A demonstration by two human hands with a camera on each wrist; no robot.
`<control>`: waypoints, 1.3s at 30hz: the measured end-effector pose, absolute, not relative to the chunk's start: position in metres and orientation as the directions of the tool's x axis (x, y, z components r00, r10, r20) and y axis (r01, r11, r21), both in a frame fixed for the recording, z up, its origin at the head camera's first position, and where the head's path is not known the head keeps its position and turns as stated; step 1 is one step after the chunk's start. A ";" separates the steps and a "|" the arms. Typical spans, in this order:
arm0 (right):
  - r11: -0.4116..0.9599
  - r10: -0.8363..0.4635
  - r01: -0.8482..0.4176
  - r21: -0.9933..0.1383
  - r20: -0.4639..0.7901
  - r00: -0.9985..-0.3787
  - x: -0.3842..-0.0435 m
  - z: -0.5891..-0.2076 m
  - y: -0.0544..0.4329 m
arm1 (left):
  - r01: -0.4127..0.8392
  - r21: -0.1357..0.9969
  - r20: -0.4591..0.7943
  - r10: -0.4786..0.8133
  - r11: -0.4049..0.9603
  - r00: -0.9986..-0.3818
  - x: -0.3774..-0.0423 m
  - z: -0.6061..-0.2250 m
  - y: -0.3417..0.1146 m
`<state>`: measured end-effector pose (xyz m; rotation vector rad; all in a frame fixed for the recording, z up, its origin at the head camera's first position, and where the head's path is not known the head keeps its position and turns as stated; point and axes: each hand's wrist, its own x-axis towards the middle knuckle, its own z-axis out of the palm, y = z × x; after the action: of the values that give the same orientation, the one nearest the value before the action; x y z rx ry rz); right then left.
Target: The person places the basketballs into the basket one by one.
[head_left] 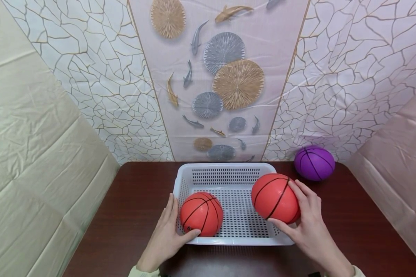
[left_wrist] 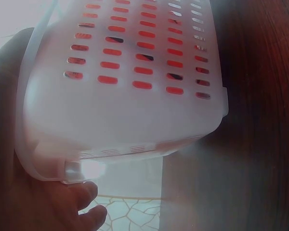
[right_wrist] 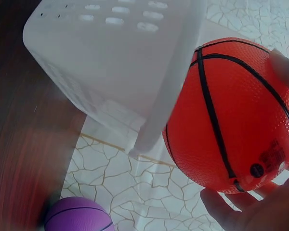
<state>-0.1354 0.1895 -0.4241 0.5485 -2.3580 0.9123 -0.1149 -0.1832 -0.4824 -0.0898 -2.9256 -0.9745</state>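
Dark red-brown wood forms the worktop [head_left: 124, 215], by whose far edge a white plastic basket [head_left: 228, 241] is set. At the basket's front left corner the rim is held by the left hand [head_left: 166, 238]: in the head view the fingers are laid together along the outer left side and the thumb is passed over the front edge. In the left wrist view two curled fingertips are seen by the rim.

Just inside that corner the left red ball [head_left: 202, 214] is rested, shown from above in the head view; by the left wrist camera it is caught only as red patches and black lines through the slots of the end wall.

Over the basket's right edge the right red ball [head_left: 275, 196] is held by the right hand [head_left: 308, 215], fingers and thumb spread apart and clamped on its sides. By the right wrist camera a round black mark and dark, illegible print are revealed on it, hidden from the head camera. Whether the rim is touched cannot be told.

Near the worktop's far right corner a purple ball [head_left: 314, 163] is placed, seen whole from the head but cut off in the right wrist view.
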 end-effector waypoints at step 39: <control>0.687 -0.273 -0.519 -0.508 0.481 -0.833 -0.140 -0.448 0.172 | 0.076 0.602 0.082 0.033 0.795 -0.996 -0.115 -0.481 -0.183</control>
<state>-0.1397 0.1722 -0.4480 0.6191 -2.5310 0.9244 -0.1145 -0.1832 -0.4810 -0.0889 -2.9124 -0.9816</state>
